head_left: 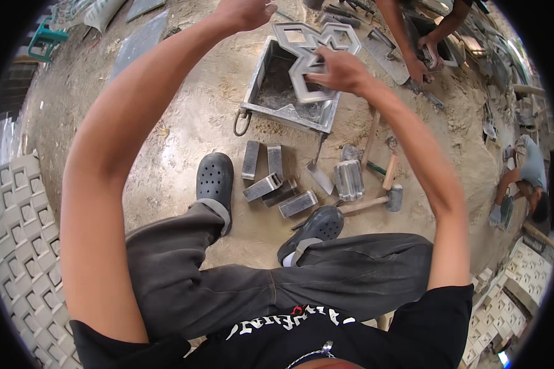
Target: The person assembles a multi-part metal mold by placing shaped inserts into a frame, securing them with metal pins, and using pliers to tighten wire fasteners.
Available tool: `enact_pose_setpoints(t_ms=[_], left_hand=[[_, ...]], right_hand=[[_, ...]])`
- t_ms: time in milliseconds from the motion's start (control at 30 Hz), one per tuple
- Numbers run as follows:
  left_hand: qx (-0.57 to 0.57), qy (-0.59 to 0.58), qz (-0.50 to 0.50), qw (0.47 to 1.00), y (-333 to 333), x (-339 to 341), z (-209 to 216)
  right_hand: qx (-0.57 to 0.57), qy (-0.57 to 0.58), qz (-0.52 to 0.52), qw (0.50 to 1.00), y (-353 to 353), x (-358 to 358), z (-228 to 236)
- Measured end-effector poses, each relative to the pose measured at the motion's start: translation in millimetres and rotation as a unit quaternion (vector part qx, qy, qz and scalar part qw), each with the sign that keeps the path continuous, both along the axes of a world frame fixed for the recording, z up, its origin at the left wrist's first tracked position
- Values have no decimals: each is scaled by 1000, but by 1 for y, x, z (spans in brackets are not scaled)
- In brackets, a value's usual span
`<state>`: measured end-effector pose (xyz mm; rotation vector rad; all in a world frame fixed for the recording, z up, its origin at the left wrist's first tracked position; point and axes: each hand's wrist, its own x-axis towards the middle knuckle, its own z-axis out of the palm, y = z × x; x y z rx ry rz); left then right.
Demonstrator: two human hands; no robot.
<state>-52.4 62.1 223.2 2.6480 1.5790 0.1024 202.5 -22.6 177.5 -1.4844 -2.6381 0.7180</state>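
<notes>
Grips grey frame [308, 54] with right hand [341, 69], apparently to steady it over box [289, 118]; cannot tell closure of left hand [252, 13].

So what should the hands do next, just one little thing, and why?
Perhaps bring the left hand onto the grey, angular openwork frame to steady it: only the right hand seems to grip it, and it's askew over the open, grey metal box.
</notes>
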Motion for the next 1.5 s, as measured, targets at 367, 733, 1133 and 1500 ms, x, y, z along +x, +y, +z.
enact_pose_setpoints(t_ms=[367,733,1133,1500], left_hand=[[68,-86,-312,944,-5,-18,-85],[-10,-14,-351,936,-78,-28,-104],[3,-27,-324,946,-85,-26,-122],[-75,-30,-196,977,-59,2,-120]], right_hand=[[70,-151,179,970,-12,6,-20],[67,-135,310,939,4,-17,-52],[70,-114,378,916,16,-25,-77],[63,-159,337,926,6,-20,-77]])
